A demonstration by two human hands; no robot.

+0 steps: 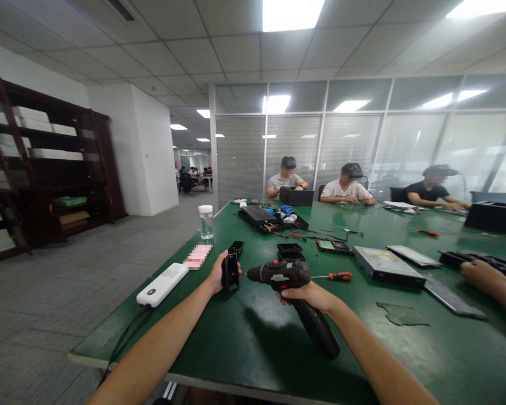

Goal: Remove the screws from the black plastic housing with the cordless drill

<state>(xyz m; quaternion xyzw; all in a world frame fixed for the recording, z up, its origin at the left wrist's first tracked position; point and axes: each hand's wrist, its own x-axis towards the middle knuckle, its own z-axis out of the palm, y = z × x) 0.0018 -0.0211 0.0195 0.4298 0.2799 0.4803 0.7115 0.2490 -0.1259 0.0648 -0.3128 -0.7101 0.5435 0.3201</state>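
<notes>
My right hand (pixel 297 293) is wrapped round the grip of a black cordless drill (pixel 280 274) with red details. The drill points left, and its bit reaches the open side of a small black plastic housing (pixel 231 271). My left hand (pixel 220 273) holds that housing tilted up above the table; whether the bit touches a screw is too small to tell. Behind the housing lies another black plastic part (pixel 236 247). Two black tray-like parts (pixel 290 252) sit beyond the drill. A screwdriver (pixel 340 276) with an orange and black handle lies just right of the drill.
A white power bank (pixel 162 285) with a cable and a water bottle (pixel 206 221) stand along the left of the green table (pixel 219 343). An optical drive (pixel 388 267), a glass-like shard (pixel 402 314) and a co-worker's hand (pixel 483 274) are at right. Several people sit across.
</notes>
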